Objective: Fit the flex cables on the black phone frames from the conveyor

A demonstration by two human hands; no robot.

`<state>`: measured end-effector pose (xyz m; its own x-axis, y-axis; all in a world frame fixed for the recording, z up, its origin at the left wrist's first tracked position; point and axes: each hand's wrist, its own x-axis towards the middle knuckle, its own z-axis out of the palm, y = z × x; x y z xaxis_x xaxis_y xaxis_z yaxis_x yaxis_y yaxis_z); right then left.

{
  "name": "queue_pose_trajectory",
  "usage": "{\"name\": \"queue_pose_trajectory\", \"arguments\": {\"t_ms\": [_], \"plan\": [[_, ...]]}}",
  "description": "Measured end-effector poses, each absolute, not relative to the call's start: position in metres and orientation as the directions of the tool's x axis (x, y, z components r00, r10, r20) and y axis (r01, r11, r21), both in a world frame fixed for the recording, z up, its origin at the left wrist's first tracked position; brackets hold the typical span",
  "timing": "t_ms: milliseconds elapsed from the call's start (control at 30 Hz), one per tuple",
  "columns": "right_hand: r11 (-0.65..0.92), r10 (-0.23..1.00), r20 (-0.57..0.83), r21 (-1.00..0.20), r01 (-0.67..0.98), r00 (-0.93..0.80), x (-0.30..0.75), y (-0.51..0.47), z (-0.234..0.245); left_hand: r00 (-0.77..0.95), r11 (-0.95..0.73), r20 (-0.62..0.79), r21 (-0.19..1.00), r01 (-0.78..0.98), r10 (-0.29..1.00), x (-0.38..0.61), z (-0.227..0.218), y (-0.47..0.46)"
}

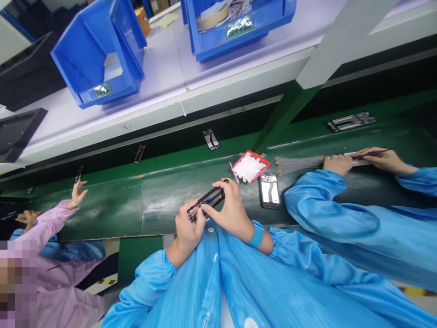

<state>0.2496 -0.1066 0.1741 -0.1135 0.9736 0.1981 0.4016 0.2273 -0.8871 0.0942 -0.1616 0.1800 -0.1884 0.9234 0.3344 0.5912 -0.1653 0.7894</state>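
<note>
Both my hands hold a dark phone frame (209,199) above the near edge of the green conveyor belt (112,205). My left hand (187,228) is closed around the frame's lower end. My right hand (229,208) pinches the frame's upper part, fingers curled over its top edge. Just right of my right hand, a second phone frame (269,189) lies flat on the belt. Behind that one sits a small red tray (239,160) of white pieces.
A person in blue sleeves at the right has both hands (358,160) on a long part beside a bundle of thin wires (297,164). A person in a pink sleeve (51,223) raises a hand at left. More frames (351,121) lie on the belt. Blue bins (99,54) stand on the white shelf.
</note>
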Motion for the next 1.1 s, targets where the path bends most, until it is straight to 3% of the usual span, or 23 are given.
{"name": "queue_pose_trajectory", "arguments": {"t_ms": [167,300,433,567,667,800,933,1100], "plan": [[0.236,0.972,0.217,-0.898,0.371,-0.093,0.251,-0.102,0.172,-0.178,-0.124,0.237,0.864,0.488,0.955,0.092,0.174,-0.164],[0.257,0.966,0.228,-0.889,0.379,-0.12,0.25,-0.104,0.17,-0.297,-0.067,0.228,0.881,0.468,0.927,0.089,0.173,-0.162],[0.282,0.954,0.211,-0.877,0.39,-0.215,0.256,-0.098,0.172,-0.43,0.125,0.005,0.954,0.274,0.903,0.087,0.182,-0.149],[0.381,0.872,0.185,-0.838,0.391,-0.454,0.271,-0.089,0.179,-0.272,0.267,-0.225,0.955,0.13,0.936,0.079,0.192,-0.14],[0.458,0.79,0.179,-0.809,0.37,-0.587,0.274,-0.088,0.178,-0.109,0.312,-0.301,0.943,0.114,0.948,0.067,0.199,-0.137],[0.373,0.812,0.144,-0.874,0.313,-0.565,0.27,-0.09,0.175,0.01,0.299,-0.302,0.949,0.103,0.953,0.051,0.21,-0.131],[0.188,0.874,0.058,-0.956,0.226,-0.483,0.265,-0.091,0.179,0.055,0.21,-0.205,0.972,-0.107,0.977,0.052,0.212,-0.125],[0.018,0.826,-0.025,-0.997,0.071,-0.563,0.265,-0.099,0.187,-0.174,0.14,-0.15,0.988,-0.071,0.973,0.079,0.199,-0.13]]}}
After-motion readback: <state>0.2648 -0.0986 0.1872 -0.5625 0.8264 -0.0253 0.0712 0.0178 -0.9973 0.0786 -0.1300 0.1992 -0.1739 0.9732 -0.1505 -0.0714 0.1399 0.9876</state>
